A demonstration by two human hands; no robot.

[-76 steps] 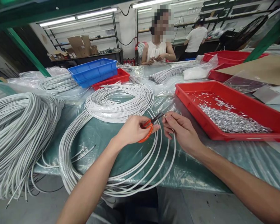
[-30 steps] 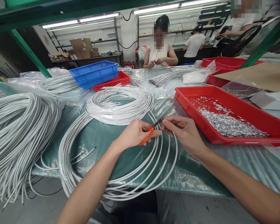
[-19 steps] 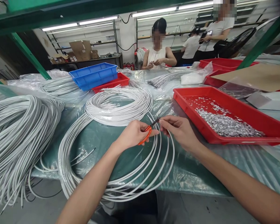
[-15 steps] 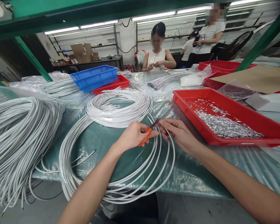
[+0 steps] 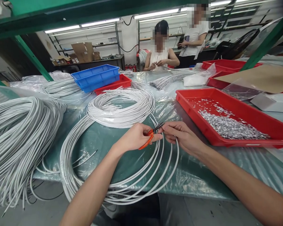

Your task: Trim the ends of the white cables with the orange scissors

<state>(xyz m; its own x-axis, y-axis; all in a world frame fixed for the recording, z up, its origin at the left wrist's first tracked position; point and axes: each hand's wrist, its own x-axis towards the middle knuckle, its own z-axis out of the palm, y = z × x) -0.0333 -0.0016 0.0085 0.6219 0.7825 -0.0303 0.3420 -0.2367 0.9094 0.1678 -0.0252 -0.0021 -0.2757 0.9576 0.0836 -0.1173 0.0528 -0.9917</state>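
Observation:
My left hand (image 5: pixel 141 135) is closed around the orange handles of a small pair of scissors (image 5: pixel 147 141), whose dark blades point up and right to the fingertips of my right hand. My right hand (image 5: pixel 178 133) pinches a white cable (image 5: pixel 178 153) near its end; the tip between the fingers is too small to make out. That cable belongs to a loose coil of white cables (image 5: pixel 68 153) lying on the green table (image 5: pixel 122 147) under my hands. Just behind sits a tighter white coil (image 5: pixel 108 117).
A red tray (image 5: pixel 235 141) of small metal pieces stands at right. A large cable bundle (image 5: pixel 25 141) hangs over the table's left edge. Blue trays (image 5: pixel 96 77) sit at back left. One person (image 5: pixel 161 56) works across the table; another (image 5: pixel 193 40) stands behind. Green beams frame the view.
My right hand has turned slightly, its fingers drawn closer together, and the pinched cable has shifted a little to the right. The standing person in back has moved left, hiding the person behind.

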